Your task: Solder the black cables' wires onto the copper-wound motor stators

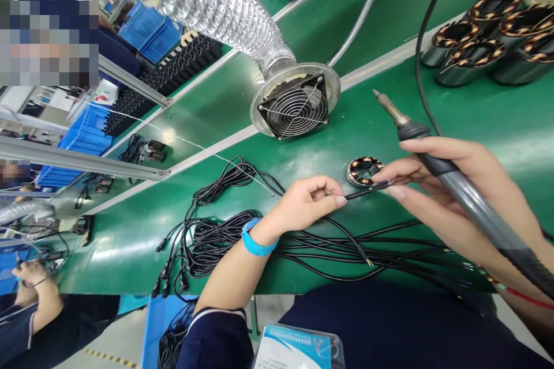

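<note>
Green worktop (125, 248) at the left carries a dense bundle of black cables (225, 242), their moulded plugs (162, 288) near the front edge. The tails run rightward and cross one another, so a tug on one could drag others along or knot them. A second coil of cable (229, 184) lies just behind. Next comes the caged extractor fan (295, 112) on its foil duct; it stands well back from the hands, and fumes might drift past it for that reason.

The left hand (308, 203), fingers curled, has thumb and forefinger closed on a thin black cable (366, 191). Just behind the cable's end lies a small copper-wound stator (365, 172), flat on the worktop; whether a right fingertip touches it I cannot tell. A careless nudge there could shift it or scuff its windings.

The right hand (485, 176) is doubly loaded: thumb and finger pinch the cable's end while a soldering iron (470, 205) lies across the palm, tip pointing up and away. With one grip shared, the iron could roll; if hot, it might burn a finger or melt insulation. Its cord (419, 63) loops near larger stators (471, 61), where it could snag.
</note>
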The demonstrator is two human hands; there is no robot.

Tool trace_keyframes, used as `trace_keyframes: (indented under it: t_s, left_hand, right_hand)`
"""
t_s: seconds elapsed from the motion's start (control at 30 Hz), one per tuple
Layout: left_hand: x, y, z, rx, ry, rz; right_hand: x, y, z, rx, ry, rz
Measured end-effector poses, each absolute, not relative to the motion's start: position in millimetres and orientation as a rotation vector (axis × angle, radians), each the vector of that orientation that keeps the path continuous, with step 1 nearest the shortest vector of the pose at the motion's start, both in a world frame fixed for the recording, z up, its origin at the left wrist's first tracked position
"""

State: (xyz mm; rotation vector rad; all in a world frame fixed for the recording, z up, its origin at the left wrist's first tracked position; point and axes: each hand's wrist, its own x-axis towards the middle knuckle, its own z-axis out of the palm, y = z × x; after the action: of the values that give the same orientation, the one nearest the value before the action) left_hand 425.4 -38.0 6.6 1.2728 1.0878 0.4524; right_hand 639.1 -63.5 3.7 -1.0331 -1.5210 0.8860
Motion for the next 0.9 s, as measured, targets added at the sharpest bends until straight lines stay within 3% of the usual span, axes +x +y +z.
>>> trace_keyframes:
  t_s: [0.33, 0.6, 0.9]
  left_hand:
    - [424.1, -42.4, 6.7, 1.421, 1.102, 0.553]
    - [422.2, -41.0, 2.0, 1.352, 1.123, 0.556]
    - [419.6, -38.5, 1.1, 1.277, 1.105, 0.529]
  right_hand:
    - [639.0, -65.1, -9.3, -1.221, -1.723, 0.607]
    - [640.7, -62.6, -7.7, -1.027, -1.429, 0.99]
    - [637.5, -66.1, -4.5, -1.09, -1.438, 0.879]
